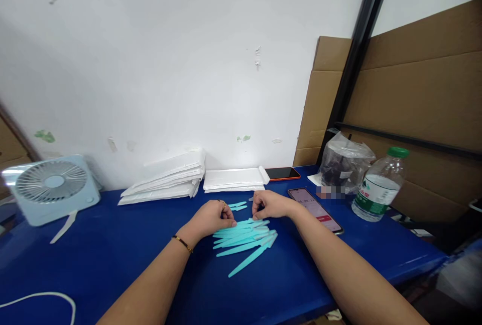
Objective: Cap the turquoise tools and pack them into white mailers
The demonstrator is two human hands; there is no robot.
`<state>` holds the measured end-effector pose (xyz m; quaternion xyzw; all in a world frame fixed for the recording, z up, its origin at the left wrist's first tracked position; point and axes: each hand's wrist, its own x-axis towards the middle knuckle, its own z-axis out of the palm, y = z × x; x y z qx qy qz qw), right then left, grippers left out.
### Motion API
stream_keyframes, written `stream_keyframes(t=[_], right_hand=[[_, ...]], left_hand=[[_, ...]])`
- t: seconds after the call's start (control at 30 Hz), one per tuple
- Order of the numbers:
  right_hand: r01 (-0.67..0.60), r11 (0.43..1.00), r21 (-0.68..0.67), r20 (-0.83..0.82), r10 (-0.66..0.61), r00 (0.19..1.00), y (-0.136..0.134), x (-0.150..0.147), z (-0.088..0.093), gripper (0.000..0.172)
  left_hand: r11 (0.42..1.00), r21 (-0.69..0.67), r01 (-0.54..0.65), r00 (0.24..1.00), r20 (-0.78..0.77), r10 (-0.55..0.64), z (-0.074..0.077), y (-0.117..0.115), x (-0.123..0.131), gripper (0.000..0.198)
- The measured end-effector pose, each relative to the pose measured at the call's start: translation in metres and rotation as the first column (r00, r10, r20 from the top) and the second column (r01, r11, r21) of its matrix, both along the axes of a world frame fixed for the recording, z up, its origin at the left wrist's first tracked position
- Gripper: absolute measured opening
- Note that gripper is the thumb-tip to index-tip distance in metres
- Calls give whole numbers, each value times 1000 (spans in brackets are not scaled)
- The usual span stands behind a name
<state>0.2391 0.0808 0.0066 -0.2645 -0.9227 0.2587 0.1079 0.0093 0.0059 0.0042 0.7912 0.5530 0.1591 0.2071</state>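
Several turquoise eyebrow razors (244,237) with clear caps lie fanned out on the blue table (143,254), their handles pointing mostly left. At the far side of the pile, the closed fingers of my left hand (216,217) pinch the left end of a razor. My right hand (269,204) is curled at the right end of the top razors, thumb and fingers pressed together there; its fingertips are partly hidden. Beyond my hands, a few more small turquoise razors (239,206) lie apart from the pile.
White padded envelopes (165,179) are stacked by the wall, with a smaller stack (233,179) beside them. A dark phone (282,174) lies behind; another phone (314,209) shows a timer. On the right stand a bottle (380,187) and a bagged cup (342,161); a fan (52,187) is left.
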Motion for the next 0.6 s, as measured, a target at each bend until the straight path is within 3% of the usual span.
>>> stream_keyframes(t=[0.3,0.6], right_hand=[[25,996,89,-2,-25,1000,-5,-6,-5,9],[153,983,101,-84,-145,986,3,-5,-8,6]], left_hand=[[998,-48,-50,999,8,51,-4,0,2,33],[972,183,-150,978,-120,173,-3,7,-3,17]])
